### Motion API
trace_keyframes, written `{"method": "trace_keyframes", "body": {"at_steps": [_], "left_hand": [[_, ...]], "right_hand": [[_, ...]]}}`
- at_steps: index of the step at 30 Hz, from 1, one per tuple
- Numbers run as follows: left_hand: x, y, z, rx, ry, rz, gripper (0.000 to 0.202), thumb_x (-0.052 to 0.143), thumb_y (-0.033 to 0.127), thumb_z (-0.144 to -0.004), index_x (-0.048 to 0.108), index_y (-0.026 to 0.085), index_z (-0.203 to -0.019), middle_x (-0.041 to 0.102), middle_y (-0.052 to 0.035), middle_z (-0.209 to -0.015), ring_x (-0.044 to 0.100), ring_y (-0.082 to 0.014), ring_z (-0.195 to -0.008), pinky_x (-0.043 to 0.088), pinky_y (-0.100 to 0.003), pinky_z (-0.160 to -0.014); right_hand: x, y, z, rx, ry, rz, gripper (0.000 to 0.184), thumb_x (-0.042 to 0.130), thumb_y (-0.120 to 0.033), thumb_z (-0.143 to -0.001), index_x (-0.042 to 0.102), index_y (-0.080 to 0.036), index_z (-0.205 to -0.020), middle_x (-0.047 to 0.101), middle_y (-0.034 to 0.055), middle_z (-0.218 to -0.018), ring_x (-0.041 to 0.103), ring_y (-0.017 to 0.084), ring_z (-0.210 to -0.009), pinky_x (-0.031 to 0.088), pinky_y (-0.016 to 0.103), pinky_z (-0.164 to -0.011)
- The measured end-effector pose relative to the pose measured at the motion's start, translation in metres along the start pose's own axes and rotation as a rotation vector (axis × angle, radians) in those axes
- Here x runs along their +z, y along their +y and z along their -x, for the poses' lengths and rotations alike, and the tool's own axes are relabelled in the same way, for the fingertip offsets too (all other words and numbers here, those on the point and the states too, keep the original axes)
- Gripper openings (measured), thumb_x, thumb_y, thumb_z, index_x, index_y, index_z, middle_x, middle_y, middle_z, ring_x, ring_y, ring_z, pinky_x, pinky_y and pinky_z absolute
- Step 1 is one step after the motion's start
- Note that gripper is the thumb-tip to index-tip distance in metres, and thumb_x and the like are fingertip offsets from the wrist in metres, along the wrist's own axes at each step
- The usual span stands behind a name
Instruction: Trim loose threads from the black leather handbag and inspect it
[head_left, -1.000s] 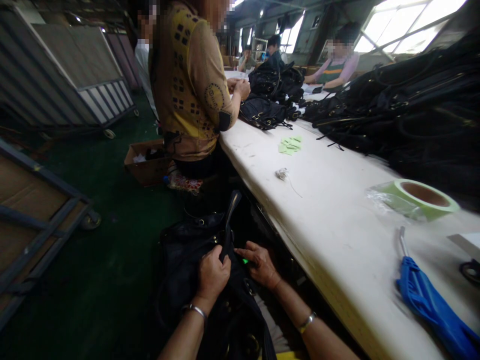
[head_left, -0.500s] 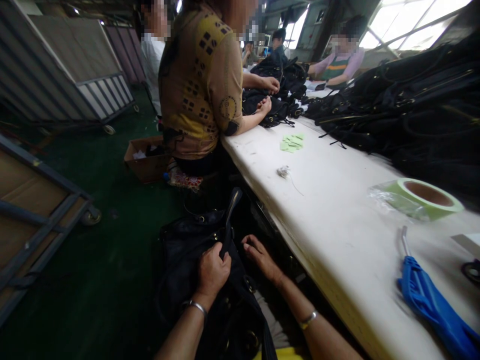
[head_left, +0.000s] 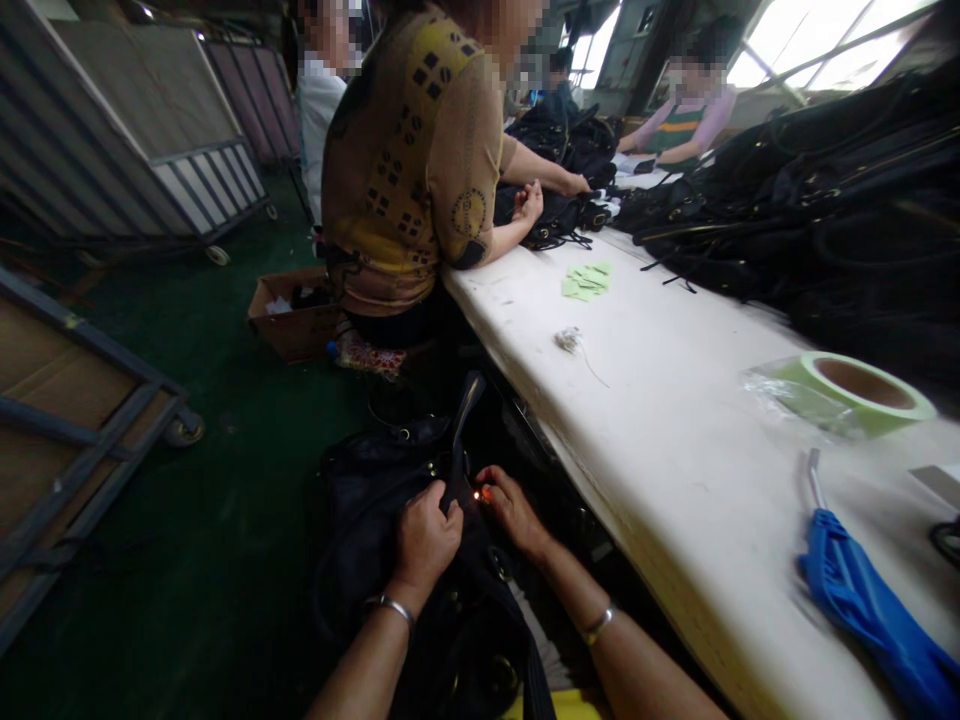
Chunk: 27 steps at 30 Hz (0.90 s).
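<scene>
Gripping one strap (head_left: 465,410) of one black bag (head_left: 364,500): left hand (head_left: 427,535).

Bag (head_left: 367,495) left of table (head_left: 645,390) (roll (head_left: 836,405) on top).

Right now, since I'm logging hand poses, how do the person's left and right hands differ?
The left hand grips the strap of the black bag; the right hand has a small orange glow by its fingertips. The right hand is nearer the white table than the left hand. Both wrists wear a silvery bangle.
</scene>
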<state>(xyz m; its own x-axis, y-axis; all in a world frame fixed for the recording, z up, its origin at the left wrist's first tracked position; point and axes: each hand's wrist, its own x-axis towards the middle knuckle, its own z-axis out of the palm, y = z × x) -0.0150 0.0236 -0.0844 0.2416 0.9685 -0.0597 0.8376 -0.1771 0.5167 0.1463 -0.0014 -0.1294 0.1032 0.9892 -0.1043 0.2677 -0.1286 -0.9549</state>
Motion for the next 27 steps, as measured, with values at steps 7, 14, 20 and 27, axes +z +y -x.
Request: {"method": "trace_keyframes", "body": {"at_steps": [7, 14, 20, 27], "left_hand": [[0.000, -0.001, 0.000, 0.000, 0.001, 0.013, 0.008, 0.051, 0.020, -0.083, 0.055, 0.020, -0.076, 0.068, -0.0079, -0.078, 0.066, -0.0253, -0.080, 0.037, -0.031, -0.069], [-0.001, -0.001, 0.000, 0.005, 0.011, 0.022, 0.008, 0.051, 0.019, -0.083, 0.055, 0.020, -0.077, 0.069, -0.0077, -0.080, 0.066, -0.0251, -0.082, 0.037, -0.031, -0.071], [0.000, -0.002, -0.001, 0.010, 0.012, 0.023, 0.008, 0.051, 0.018, -0.083, 0.055, 0.020, -0.076, 0.069, -0.0082, -0.079, 0.065, -0.0247, -0.081, 0.037, -0.031, -0.070], [0.000, -0.002, -0.001, 0.011, 0.011, 0.026, 0.008, 0.051, 0.020, -0.083, 0.056, 0.020, -0.077, 0.069, -0.0080, -0.080, 0.066, -0.0247, -0.081, 0.038, -0.031, -0.071]], "right_hand": [[0.001, 0.001, -0.001, -0.012, -0.002, 0.092, 0.028, 0.037, -0.041, -0.086, 0.052, -0.019, -0.095, 0.057, 0.0040, -0.086, 0.053, 0.022, -0.084, 0.043, 0.036, -0.078], [0.002, -0.003, -0.004, 0.023, -0.007, 0.157, 0.028, 0.036, -0.039, -0.089, 0.051, -0.018, -0.099, 0.058, 0.0066, -0.092, 0.055, 0.023, -0.091, 0.043, 0.039, -0.086], [0.001, -0.004, 0.000, 0.028, -0.017, 0.188, 0.025, 0.037, -0.037, -0.092, 0.052, -0.019, -0.099, 0.058, 0.0061, -0.090, 0.056, 0.023, -0.089, 0.043, 0.038, -0.085], [0.002, -0.007, -0.014, 0.042, -0.033, 0.205, 0.026, 0.035, -0.038, -0.094, 0.051, -0.018, -0.096, 0.059, 0.0072, -0.088, 0.056, 0.023, -0.086, 0.043, 0.036, -0.080]]}}
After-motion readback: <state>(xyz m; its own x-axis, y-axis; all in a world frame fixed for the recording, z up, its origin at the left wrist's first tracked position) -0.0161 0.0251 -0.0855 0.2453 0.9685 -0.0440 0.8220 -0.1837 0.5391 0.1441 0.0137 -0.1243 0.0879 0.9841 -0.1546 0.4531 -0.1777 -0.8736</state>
